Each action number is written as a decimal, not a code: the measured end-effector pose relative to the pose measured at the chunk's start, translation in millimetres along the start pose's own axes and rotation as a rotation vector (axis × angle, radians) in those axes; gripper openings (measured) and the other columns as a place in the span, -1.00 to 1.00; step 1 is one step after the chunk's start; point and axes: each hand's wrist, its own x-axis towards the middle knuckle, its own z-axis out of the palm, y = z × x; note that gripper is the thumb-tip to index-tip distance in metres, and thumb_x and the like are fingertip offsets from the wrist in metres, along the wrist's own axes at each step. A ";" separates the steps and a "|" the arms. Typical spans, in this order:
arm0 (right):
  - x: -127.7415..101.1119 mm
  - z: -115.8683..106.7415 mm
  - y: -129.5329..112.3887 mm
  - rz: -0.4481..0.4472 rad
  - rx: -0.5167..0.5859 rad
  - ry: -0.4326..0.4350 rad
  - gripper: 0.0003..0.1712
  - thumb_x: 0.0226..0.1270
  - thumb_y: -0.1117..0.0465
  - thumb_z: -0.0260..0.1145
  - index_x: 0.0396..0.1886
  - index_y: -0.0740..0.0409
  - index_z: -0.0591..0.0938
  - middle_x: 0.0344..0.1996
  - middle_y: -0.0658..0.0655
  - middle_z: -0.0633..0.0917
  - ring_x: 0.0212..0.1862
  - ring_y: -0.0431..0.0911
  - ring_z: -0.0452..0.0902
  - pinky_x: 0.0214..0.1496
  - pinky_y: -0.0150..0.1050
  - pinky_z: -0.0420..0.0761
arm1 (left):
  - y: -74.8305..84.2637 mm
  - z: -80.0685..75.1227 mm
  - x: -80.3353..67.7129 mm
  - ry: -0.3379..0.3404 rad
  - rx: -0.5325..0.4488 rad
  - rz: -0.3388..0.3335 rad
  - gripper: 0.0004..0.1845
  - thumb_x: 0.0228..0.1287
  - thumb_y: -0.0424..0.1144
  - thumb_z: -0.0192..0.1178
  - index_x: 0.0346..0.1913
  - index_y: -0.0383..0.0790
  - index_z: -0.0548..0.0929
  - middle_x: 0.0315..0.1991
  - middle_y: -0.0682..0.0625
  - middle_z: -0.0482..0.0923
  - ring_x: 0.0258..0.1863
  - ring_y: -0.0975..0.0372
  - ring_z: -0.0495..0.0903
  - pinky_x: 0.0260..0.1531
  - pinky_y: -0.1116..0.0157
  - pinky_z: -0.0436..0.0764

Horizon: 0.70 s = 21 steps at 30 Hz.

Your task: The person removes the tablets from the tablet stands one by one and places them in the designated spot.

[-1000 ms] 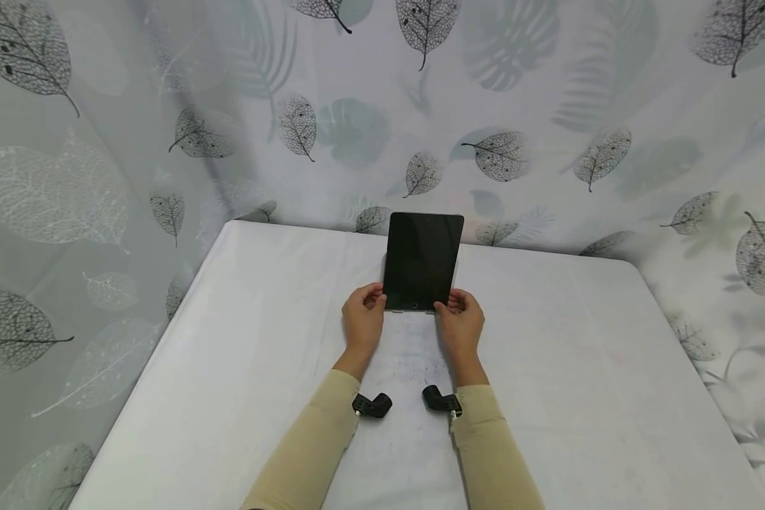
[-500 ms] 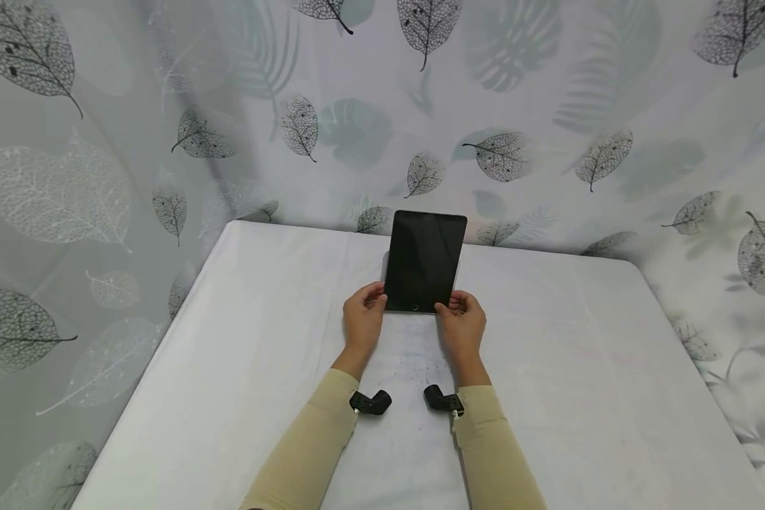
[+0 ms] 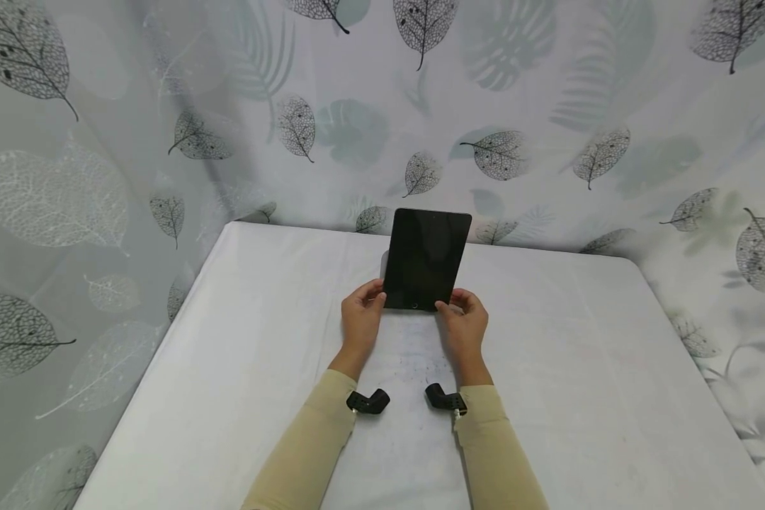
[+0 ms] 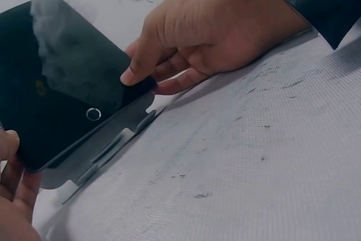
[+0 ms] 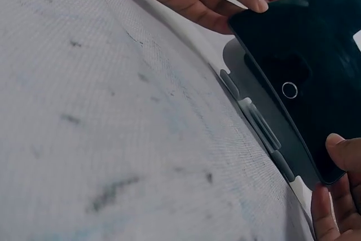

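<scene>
A black tablet leans back, screen facing me, near the far edge of the table. My left hand pinches its lower left corner, thumb on the front and fingers behind. At the lower right corner my right hand pinches it the same way. Behind and below the tablet is a grey stand with small lip tabs along its front edge. Both wrist views show a gap between the tablet's bottom edge and those tabs. Most of the stand is hidden by the tablet.
A white cloth covers the table, with faint dark marks between the forearms. Leaf-patterned curtain hangs behind and along the sides. A black wrist device sits on each wrist.
The tablet has shifted slightly up and to the right, showing more of the stand's left edge. The right hand has moved a little right. Both hands keep their grip.
</scene>
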 end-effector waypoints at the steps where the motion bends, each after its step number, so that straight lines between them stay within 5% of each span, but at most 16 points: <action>1: 0.1 0.0 -0.4 0.003 0.012 -0.002 -0.63 0.18 0.46 0.49 -0.03 0.45 0.59 -0.08 0.39 0.65 -0.08 -0.08 0.59 -0.12 -0.63 0.58 | 0.0 0.1 0.3 -0.002 -0.006 0.002 -0.72 0.27 -0.54 0.30 0.02 -0.36 0.76 -0.08 -0.27 0.74 -0.07 0.10 0.68 -0.15 0.52 0.62; 11: -1.2 4.7 -3.8 -0.056 0.128 0.024 -0.62 0.12 0.57 0.47 -0.05 0.51 0.58 -0.19 0.20 0.66 -0.17 -0.28 0.64 -0.11 -0.55 0.65 | 6.3 -7.8 1.6 -0.052 -0.053 0.059 -0.74 0.28 -0.53 0.30 0.02 -0.37 0.75 -0.10 -0.30 0.73 -0.13 0.32 0.65 -0.14 0.53 0.62; 21: -4.6 8.0 -5.1 -0.158 0.195 0.014 -0.55 0.10 0.58 0.47 0.04 0.49 0.64 -0.11 0.17 0.73 -0.12 -0.28 0.68 -0.10 -0.50 0.69 | 5.0 -21.2 6.7 -0.158 -0.178 0.115 -0.66 0.30 -0.55 0.28 0.12 -0.41 0.70 -0.05 -0.27 0.68 -0.06 0.30 0.66 -0.06 0.49 0.65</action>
